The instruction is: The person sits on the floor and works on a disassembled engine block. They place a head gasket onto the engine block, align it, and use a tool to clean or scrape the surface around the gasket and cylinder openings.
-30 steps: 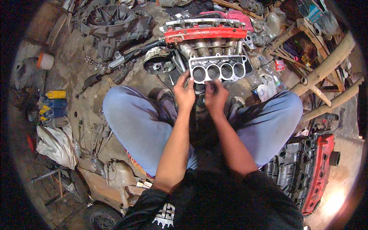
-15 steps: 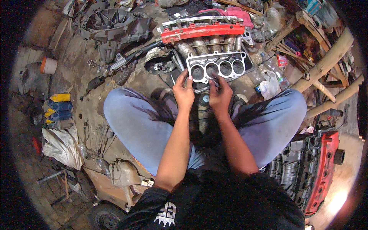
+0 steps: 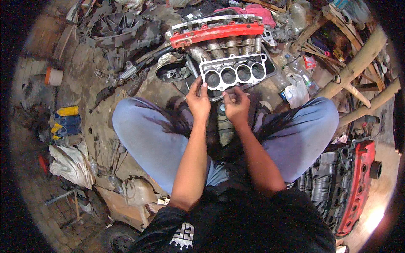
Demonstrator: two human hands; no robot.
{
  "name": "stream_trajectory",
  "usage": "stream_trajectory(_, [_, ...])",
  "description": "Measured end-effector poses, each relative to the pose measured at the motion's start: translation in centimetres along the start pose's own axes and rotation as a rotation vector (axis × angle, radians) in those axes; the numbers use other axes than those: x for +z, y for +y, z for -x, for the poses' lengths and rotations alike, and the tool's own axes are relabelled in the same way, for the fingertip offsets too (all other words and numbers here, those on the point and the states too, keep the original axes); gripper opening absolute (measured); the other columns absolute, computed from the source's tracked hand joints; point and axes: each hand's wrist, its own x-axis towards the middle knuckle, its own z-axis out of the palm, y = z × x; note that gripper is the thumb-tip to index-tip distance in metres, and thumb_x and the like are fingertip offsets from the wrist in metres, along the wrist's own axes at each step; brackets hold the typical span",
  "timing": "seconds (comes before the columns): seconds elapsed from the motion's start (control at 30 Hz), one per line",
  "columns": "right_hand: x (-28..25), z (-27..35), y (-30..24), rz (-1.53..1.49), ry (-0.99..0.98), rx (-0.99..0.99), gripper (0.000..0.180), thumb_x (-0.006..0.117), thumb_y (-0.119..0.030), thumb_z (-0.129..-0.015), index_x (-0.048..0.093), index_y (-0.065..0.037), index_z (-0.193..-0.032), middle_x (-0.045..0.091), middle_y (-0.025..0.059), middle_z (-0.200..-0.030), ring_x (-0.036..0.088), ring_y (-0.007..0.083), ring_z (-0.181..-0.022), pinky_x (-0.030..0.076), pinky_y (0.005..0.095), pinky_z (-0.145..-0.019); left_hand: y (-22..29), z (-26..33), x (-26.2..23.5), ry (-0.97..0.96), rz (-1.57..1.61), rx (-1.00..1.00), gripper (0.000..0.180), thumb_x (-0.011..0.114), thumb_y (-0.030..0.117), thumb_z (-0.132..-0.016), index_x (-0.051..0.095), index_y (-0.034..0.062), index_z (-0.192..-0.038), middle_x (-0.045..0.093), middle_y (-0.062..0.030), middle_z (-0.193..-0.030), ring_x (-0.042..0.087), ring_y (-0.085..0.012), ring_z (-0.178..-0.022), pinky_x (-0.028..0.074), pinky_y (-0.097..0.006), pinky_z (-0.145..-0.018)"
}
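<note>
Holding one four-holed metal gasket plate up by its near edge, over the lap, with both hands

Left hand has its grip pinched on the plate's lower left corner; right hand has its grip closed on the lower edge. Just beyond the plate lies one red-topped engine manifold with four runner pipes; one dark gear housing sits to its left, one more red engine part at the person's right. Dirt floor, cluttered workshop, two bamboo poles at right
</note>
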Motion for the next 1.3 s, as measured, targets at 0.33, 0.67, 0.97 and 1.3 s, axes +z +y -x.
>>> stream_trajectory(0.33, [0.7, 0.3, 2.2, 0.017, 0.025, 0.122, 0.036, 0.076, -0.013, -0.088, 0.065, 0.002, -0.119, 0.072, 0.0201, -0.102, 0.070, 0.0303, -0.091, 0.054, 0.0407, -0.082, 0.8, 0.0, -0.2, -0.016, 0.003, -0.015, 0.033, 0.062, 0.004, -0.098, 0.064, -0.0084, -0.129, 0.069, -0.0184, -0.127, 0.064, -0.0239, -0.119, 0.048, -0.035, -0.104])
stream_trajectory(0.67, [1.5, 1.7, -4.0, 0.006, -0.207, 0.240, 0.041, 0.071, -0.009, -0.090, 0.060, 0.007, -0.126, 0.071, 0.0267, -0.105, 0.071, 0.0397, -0.096, 0.053, 0.0448, -0.087, 0.4, 0.0, -0.9, -0.009, -0.001, -0.033, 0.033, 0.063, 0.004, -0.098, 0.065, -0.0070, -0.129, 0.069, -0.0175, -0.128, 0.065, -0.0230, -0.117, 0.048, -0.034, -0.102])
stream_trajectory(0.97, [4.0, 2.5, -1.0, 0.085, -0.010, 0.215, 0.028, 0.069, -0.015, -0.091, 0.068, 0.006, -0.109, 0.073, 0.0254, -0.097, 0.071, 0.0404, -0.094, 0.053, 0.0461, -0.086, 0.8, -0.3, -0.7, -0.078, 0.032, -0.044, 0.033, 0.062, 0.002, -0.099, 0.064, -0.0071, -0.130, 0.069, -0.0164, -0.127, 0.065, -0.0207, -0.116, 0.048, -0.033, -0.102])
stream_trajectory(1.3, [4.7, 3.1, -1.9, 0.035, -0.042, 0.259, 0.020, 0.066, -0.013, -0.092, 0.070, 0.007, -0.097, 0.073, 0.0246, -0.090, 0.072, 0.0393, -0.088, 0.054, 0.0450, -0.082, 0.9, -0.5, -0.9, -0.105, 0.072, -0.089, 0.033, 0.062, 0.001, -0.099, 0.063, -0.0068, -0.131, 0.068, -0.0151, -0.127, 0.065, -0.0187, -0.114, 0.050, -0.032, -0.100])
